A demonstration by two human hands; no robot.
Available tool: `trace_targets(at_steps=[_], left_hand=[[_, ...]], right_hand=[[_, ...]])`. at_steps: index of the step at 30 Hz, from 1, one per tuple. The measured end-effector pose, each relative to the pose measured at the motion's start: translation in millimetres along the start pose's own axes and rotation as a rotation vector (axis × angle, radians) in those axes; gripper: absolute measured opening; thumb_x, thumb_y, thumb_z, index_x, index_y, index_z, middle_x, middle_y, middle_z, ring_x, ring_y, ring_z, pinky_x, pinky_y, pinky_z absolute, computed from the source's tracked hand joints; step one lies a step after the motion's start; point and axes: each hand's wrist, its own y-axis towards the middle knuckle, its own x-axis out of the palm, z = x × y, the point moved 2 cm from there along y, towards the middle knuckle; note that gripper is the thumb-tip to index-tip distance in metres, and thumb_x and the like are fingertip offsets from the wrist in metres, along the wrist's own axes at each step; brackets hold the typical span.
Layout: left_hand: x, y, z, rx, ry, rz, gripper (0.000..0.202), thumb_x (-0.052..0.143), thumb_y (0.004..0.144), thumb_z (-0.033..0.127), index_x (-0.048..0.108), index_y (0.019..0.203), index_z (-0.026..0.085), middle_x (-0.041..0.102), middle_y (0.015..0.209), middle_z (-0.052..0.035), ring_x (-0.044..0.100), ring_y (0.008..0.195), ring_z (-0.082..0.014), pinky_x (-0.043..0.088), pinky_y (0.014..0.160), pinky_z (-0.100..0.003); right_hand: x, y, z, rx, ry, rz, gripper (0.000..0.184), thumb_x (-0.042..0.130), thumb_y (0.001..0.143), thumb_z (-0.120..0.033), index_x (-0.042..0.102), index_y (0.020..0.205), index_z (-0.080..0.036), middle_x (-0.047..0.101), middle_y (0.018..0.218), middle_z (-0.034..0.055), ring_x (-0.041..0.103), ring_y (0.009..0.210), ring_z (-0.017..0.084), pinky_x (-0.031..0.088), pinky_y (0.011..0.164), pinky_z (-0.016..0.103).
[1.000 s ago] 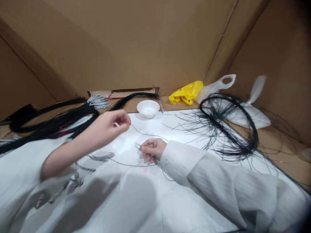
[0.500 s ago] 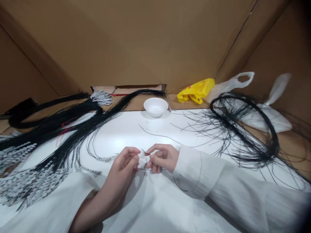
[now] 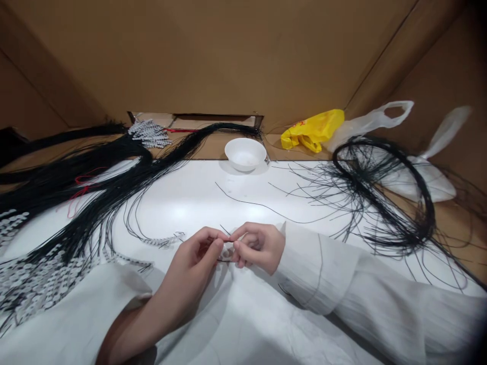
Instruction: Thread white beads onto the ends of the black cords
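Note:
My left hand (image 3: pixel 201 249) and my right hand (image 3: pixel 256 245) meet fingertip to fingertip over the white table (image 3: pixel 243 197). Both are closed in a pinch on a thin black cord (image 3: pixel 224 230) whose short ends stick up between them. A small pale piece sits between the fingertips; what it is I cannot make out. A short string of white pieces (image 3: pixel 163 241) lies on the table just left of my left hand. One loose black cord (image 3: pixel 262 205) runs across the table beyond my hands.
A white bowl (image 3: pixel 245 153) stands at the table's far edge. Long black cord bundles (image 3: pixel 91 192) with white pieces (image 3: pixel 26 284) spread over the left. A coiled hoop of black cords (image 3: pixel 384 195) lies at right beside a yellow bag (image 3: pixel 314 129) and clear plastic bags (image 3: pixel 429 177). Cardboard walls surround.
My left hand came down from mid-air at the left and joined my right hand; both now pinch the cord closer together. The view shifted slightly.

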Motion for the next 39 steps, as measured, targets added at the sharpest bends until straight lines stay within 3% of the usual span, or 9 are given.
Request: trace_targets(at_steps=[21, 30, 39], left_hand=[[1.1, -0.5, -5.3, 0.020, 0.095, -0.048, 0.015, 0.051, 0.082, 0.030, 0.059, 0.077, 0.019, 0.062, 0.074, 0.0003, 0.054, 0.070, -0.0130, 0.039, 0.064, -0.023], [1.1, 1.8, -6.5, -0.057, -0.132, -0.030, 0.015, 0.054, 0.081, 0.031, 0.062, 0.085, 0.019, 0.059, 0.070, 0.0002, 0.051, 0.066, -0.0117, 0.039, 0.061, -0.022], [0.1, 0.6, -7.0, -0.101, -0.197, -0.048, 0.018, 0.056, 0.080, 0.030, 0.063, 0.091, 0.019, 0.060, 0.071, -0.0010, 0.052, 0.068, -0.0123, 0.040, 0.063, -0.023]], right_hand=[[5.2, -3.6, -2.4, -0.118, -0.185, 0.049, 0.004, 0.052, 0.070, -0.016, 0.051, 0.066, -0.017, 0.060, 0.050, 0.0002, 0.054, 0.042, 0.011, 0.041, 0.044, 0.021], [3.2, -2.6, -3.5, -0.065, -0.039, 0.042, 0.004, 0.055, 0.070, -0.018, 0.051, 0.068, -0.016, 0.059, 0.051, -0.0007, 0.054, 0.041, 0.011, 0.040, 0.040, 0.020], [5.9, -3.8, -5.7, -0.097, -0.114, 0.086, 0.006, 0.051, 0.068, -0.013, 0.048, 0.064, -0.017, 0.058, 0.049, -0.0013, 0.052, 0.039, 0.010, 0.041, 0.041, 0.020]])
